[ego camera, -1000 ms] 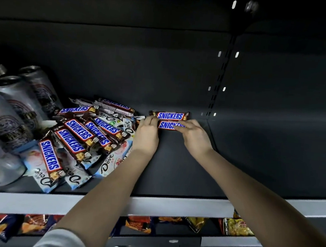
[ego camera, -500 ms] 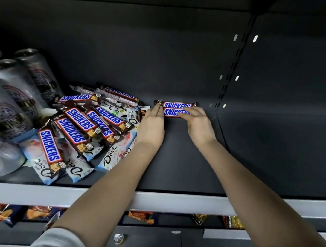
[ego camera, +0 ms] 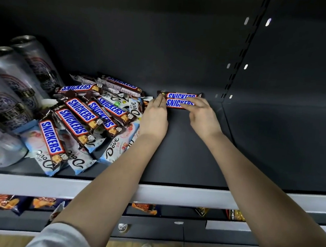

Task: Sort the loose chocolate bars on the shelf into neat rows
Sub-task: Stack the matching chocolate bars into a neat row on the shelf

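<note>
The dark shelf (ego camera: 184,164) is carrying two zones: a loose pile (ego camera: 84,117) of Snickers and Dove bars at the left, beside cans (ego camera: 8,95), and a starting row against the back panel. The rear bar (ego camera: 181,95) is lying flat along the panel. The front bar (ego camera: 176,103) is lying parallel and touching it, evidently so that the row is squaring to the wall. The left hand (ego camera: 155,117), fingers straight, is pressing on the front bar's left end. The right hand (ego camera: 203,116) is pinching its right half between forefinger and thumb. The hands are standing apart, the bar spanning between them.
</note>
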`<state>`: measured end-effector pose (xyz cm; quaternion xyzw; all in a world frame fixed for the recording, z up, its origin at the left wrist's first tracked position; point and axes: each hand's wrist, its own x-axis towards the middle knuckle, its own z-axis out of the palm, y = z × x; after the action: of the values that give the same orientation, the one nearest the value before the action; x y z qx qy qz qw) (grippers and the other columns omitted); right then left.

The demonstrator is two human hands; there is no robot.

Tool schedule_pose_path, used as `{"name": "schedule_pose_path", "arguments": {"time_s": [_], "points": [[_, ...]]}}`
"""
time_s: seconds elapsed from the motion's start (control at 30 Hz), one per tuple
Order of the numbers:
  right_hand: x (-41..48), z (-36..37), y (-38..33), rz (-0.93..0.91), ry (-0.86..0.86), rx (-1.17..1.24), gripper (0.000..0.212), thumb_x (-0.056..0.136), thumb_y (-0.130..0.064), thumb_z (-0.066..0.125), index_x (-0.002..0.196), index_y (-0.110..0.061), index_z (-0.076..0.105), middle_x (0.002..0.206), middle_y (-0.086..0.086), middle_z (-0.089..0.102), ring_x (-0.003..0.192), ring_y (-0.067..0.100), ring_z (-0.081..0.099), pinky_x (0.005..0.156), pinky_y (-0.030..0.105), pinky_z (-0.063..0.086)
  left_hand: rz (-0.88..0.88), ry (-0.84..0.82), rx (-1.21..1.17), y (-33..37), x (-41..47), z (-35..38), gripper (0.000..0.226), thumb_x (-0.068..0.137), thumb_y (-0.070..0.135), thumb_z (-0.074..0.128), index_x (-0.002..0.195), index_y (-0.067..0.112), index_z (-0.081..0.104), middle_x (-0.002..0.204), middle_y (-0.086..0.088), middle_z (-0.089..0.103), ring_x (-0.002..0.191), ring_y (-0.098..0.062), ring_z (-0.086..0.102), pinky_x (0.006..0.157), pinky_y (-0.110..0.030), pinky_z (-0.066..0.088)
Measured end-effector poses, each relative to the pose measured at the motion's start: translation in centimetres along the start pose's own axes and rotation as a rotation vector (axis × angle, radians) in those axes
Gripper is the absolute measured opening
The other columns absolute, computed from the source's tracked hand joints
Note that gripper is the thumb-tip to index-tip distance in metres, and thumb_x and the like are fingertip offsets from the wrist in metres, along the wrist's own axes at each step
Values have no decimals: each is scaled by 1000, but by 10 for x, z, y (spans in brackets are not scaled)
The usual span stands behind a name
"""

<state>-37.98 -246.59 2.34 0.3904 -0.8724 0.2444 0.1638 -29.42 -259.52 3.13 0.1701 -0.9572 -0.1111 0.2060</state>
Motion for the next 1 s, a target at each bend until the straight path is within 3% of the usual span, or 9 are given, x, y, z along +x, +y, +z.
{"name": "schedule_pose_path", "arguments": {"time_s": [0.43,0.63,0.77,0.9,1.0], "points": [[0,-3,-2,45,3,42,35,81,9,51,109,-4,68,125,14,59,123,30,47,100,34,41,-2,8,-61,1,1,2,54,91,-4,36,144,6,30,152,-8,28,139,-22,28,111,-29,28],[-3,-10,-7,45,-43,-17,36,87,-1,47,120,-9,62,140,12,44,133,27,33,112,31,26,-20,31,-159,2,1,-2,53,88,-6,37,141,1,33,150,-15,30,135,-28,32,109,-25,26],[-2,-16,-22,53,-48,20,40,88,-4,46,126,-10,57,142,12,41,131,30,33,115,32,19,-54,62,-262,1,1,-22,47,88,-3,42,135,-2,41,145,-17,36,133,-27,36,107,-17,20],[7,-15,-47,-23,-58,45,41,88,-6,47,127,-12,56,141,12,42,130,30,35,116,34,15,17,114,-217,-12,1,-45,43,90,2,45,133,1,47,140,-13,44,130,-25,41,107,-28,32],[16,-11,-73,-106,-47,78,37,90,-8,48,126,-11,57,139,13,44,129,31,38,116,36,13,71,139,8,-35,0,-63,40,87,10,46,127,10,55,132,-8,54,123,-28,46,102,-38,34]]}}
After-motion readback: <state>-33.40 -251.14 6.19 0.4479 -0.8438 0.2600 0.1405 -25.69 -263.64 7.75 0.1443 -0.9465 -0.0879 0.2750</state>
